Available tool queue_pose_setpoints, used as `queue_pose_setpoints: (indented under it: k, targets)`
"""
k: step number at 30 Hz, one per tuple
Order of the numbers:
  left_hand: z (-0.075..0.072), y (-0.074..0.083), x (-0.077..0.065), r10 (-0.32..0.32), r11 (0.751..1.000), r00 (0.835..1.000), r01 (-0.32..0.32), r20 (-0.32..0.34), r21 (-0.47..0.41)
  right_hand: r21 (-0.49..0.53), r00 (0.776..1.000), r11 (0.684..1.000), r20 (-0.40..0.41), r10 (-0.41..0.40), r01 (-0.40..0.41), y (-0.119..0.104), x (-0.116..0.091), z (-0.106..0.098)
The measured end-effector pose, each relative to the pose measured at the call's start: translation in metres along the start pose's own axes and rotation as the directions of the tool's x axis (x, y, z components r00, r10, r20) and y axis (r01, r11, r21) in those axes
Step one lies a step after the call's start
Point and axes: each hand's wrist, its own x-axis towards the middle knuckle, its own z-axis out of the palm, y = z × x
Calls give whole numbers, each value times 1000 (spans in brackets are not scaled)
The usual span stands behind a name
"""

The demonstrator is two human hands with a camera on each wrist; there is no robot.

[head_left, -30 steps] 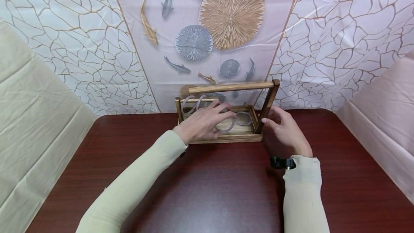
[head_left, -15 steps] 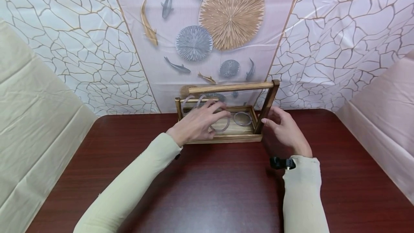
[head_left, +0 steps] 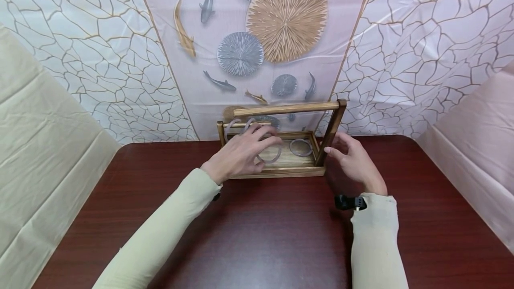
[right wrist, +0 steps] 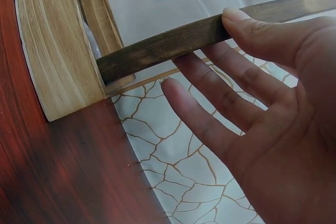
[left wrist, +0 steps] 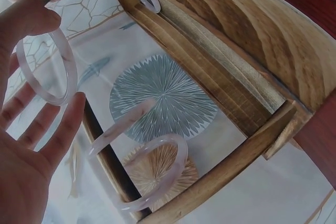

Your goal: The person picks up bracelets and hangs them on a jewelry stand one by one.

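Note:
A wooden bangle stand (head_left: 281, 172) has a tray base, a tall upper bar (head_left: 285, 109) and a lower bar (left wrist: 100, 137) behind. My left hand (head_left: 241, 150) holds a pale lilac, translucent bangle (left wrist: 71, 69) by its rim between thumb and fingers, over the tray and near the free end of the lower bar. Two similar bangles hang on that bar, one bangle (left wrist: 181, 163) further along and another bangle (left wrist: 118, 129) closer to the held one. One more bangle (head_left: 301, 155) lies in the tray's right end. My right hand (head_left: 355, 159) pinches the stand's right upright (right wrist: 163, 43).
The stand rests at the back of a dark red-brown table (head_left: 257, 235). Right behind it rises a patterned backdrop (head_left: 160, 101) with fish and round motifs. Plain cloth walls (head_left: 48, 155) close off both sides.
My left hand has shifted left with the bangle, toward the two hanging ones. My right hand has stayed on the upright, and the stand has not moved.

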Motion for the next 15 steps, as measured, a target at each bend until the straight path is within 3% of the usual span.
queue_pose_setpoints:
  k: [15]
  targets:
    - [-7,-3,-10,-31,999,999,31,-23,6,35,999,999,27,40,-41,4,-1,0]
